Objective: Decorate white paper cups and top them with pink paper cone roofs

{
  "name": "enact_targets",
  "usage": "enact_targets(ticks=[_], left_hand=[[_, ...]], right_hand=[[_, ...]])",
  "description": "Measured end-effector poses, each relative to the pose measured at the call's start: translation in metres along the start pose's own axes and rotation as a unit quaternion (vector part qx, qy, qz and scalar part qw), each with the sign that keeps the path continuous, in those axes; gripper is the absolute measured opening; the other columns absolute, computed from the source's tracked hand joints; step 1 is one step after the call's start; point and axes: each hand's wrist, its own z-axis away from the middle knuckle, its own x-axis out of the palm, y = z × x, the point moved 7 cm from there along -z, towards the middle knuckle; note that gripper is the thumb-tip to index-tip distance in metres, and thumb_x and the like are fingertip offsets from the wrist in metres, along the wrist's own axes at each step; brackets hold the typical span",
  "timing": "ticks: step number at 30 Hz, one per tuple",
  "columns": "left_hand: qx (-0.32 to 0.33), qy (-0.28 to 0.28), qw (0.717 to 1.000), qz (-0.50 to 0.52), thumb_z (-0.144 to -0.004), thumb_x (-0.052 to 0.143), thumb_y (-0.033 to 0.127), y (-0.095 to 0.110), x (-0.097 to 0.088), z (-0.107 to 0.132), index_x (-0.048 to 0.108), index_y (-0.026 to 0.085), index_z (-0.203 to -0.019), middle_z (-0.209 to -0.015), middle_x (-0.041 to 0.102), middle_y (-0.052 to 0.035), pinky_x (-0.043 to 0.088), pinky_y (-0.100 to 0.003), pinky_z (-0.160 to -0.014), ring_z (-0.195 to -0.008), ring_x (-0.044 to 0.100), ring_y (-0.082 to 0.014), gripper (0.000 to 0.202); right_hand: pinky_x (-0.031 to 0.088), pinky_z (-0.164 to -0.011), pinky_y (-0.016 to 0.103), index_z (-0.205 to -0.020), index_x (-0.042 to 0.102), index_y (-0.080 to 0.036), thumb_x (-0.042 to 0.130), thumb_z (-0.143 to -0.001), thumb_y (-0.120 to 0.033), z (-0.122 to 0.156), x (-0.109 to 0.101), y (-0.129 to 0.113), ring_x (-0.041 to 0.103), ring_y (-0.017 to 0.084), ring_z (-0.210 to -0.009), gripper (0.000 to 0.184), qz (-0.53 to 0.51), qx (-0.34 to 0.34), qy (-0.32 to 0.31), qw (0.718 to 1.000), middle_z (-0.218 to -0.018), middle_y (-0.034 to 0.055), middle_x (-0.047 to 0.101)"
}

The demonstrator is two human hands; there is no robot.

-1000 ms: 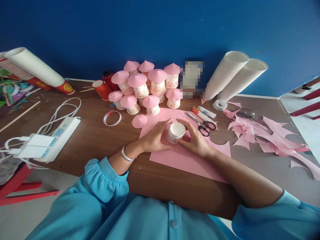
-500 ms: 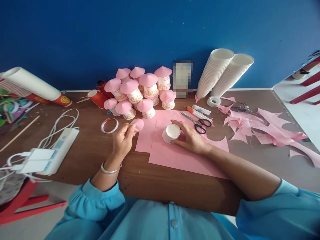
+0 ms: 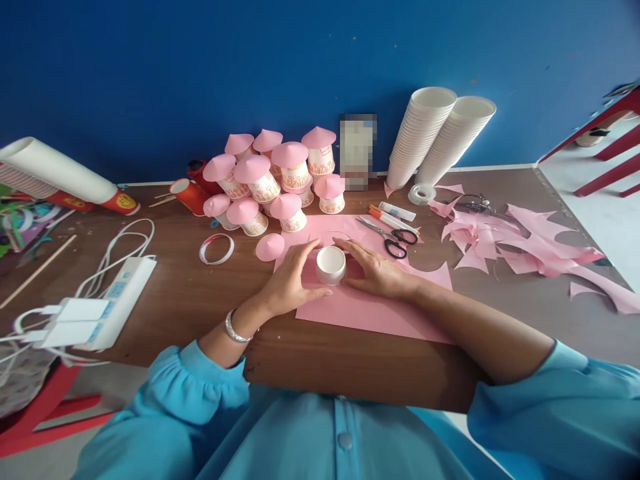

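Note:
A small white paper cup (image 3: 331,265) stands upside down on a pink paper sheet (image 3: 340,310), its recessed base facing up. On the cup's left, my left hand (image 3: 290,277) is open, thumb and fingers spread in a curve, holding nothing. My right hand (image 3: 377,268) curves open along the cup's right side, close to it; whether its fingertips touch the cup I cannot tell. A pink paper cone (image 3: 270,247) lies to the left, beyond my left hand. Black-handled scissors (image 3: 395,241) rest on the paper right of my right hand.
Several decorated paper cups with pink cone roofs (image 3: 257,170) stand at the back. Tall white cup stacks (image 3: 425,133) lean near the blue wall. Pink scraps (image 3: 500,240), a tape roll (image 3: 421,194) and markers (image 3: 387,220) lie right; a power strip (image 3: 117,303) and tape ring (image 3: 217,249) lie left.
My left hand has let go of the pink paper cone, leaving it on the table, and moved right to the cup. The right hand stays beside the cup. The camera view has shifted slightly.

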Motion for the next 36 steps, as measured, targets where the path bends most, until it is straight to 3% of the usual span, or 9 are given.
enact_targets(ticks=[3, 6, 11, 15, 20, 29, 36], left_hand=[[0.011, -0.014, 1.000, -0.011, -0.082, 0.085, 0.038, 0.004, 0.007, -0.011, 0.049, 0.023, -0.140, -0.135, 0.066, -0.0148, 0.055, -0.051, -0.107, -0.126, 0.064, -0.0331, 0.070], [0.006, 0.019, 1.000, 0.001, -0.083, 0.083, 0.034, 0.000, 0.003, -0.015, 0.057, 0.020, -0.125, -0.120, 0.071, -0.0112, 0.059, -0.046, -0.099, -0.113, 0.069, -0.0291, 0.051], [0.006, 0.094, 0.995, 0.041, -0.084, 0.081, 0.036, -0.015, -0.011, -0.007, 0.059, 0.018, -0.121, -0.115, 0.072, -0.0109, 0.060, -0.044, -0.095, -0.107, 0.071, -0.0279, 0.047], [-0.033, 0.117, 0.986, 0.116, -0.085, 0.081, 0.043, -0.032, -0.013, -0.003, 0.059, 0.019, -0.125, -0.118, 0.071, -0.0113, 0.060, -0.046, -0.098, -0.111, 0.070, -0.0291, 0.052], [-0.057, 0.104, 0.982, 0.144, -0.083, 0.083, 0.039, -0.037, -0.012, -0.001, 0.061, 0.020, -0.125, -0.118, 0.070, -0.0101, 0.058, -0.047, -0.101, -0.112, 0.068, -0.0287, 0.051], [-0.137, 0.071, 0.959, 0.239, -0.083, 0.081, 0.042, -0.049, -0.003, 0.004, 0.061, 0.025, -0.120, -0.112, 0.068, -0.0082, 0.061, -0.051, -0.096, -0.106, 0.067, -0.0274, 0.046], [-0.170, 0.046, 0.939, 0.295, -0.082, 0.082, 0.043, -0.055, 0.001, 0.004, 0.060, 0.027, -0.125, -0.121, 0.067, -0.0078, 0.060, -0.050, -0.103, -0.117, 0.066, -0.0285, 0.052]], right_hand=[[0.055, -0.112, 0.054, -0.161, 0.031, -0.019, 0.067, -0.093, -0.026, 0.000, -0.002, -0.006, 0.056, 0.034, -0.142, 0.077, 0.030, -0.035, 0.012, 0.999, -0.150, 0.0207, 0.057], [0.058, -0.106, 0.054, -0.156, 0.040, -0.015, 0.058, -0.096, -0.017, 0.000, -0.008, -0.015, 0.059, 0.034, -0.135, 0.062, 0.095, -0.068, 0.023, 0.993, -0.139, 0.0210, 0.064], [0.061, -0.093, 0.052, -0.132, 0.064, -0.013, 0.057, -0.098, -0.015, 0.000, -0.019, -0.014, 0.059, 0.036, -0.128, 0.035, 0.268, -0.019, 0.031, 0.963, -0.135, 0.0208, 0.066], [0.059, -0.082, 0.044, -0.115, 0.071, -0.014, 0.058, -0.100, -0.021, 0.000, -0.022, -0.015, 0.064, 0.031, -0.112, 0.021, 0.336, -0.020, 0.032, 0.941, -0.126, 0.0161, 0.071], [0.055, -0.077, 0.039, -0.112, 0.071, -0.016, 0.055, -0.103, -0.023, 0.003, -0.022, -0.017, 0.064, 0.027, -0.104, 0.019, 0.350, -0.021, 0.034, 0.936, -0.124, 0.0130, 0.073], [0.055, -0.080, 0.040, -0.117, 0.071, -0.012, 0.056, -0.104, -0.030, 0.004, -0.021, -0.013, 0.067, 0.029, -0.105, 0.026, 0.328, -0.010, 0.010, 0.944, -0.123, 0.0147, 0.074], [0.056, -0.082, 0.041, -0.120, 0.070, -0.013, 0.055, -0.105, -0.031, 0.004, -0.020, -0.013, 0.067, 0.030, -0.107, 0.028, 0.324, -0.032, 0.034, 0.945, -0.121, 0.0151, 0.075]])
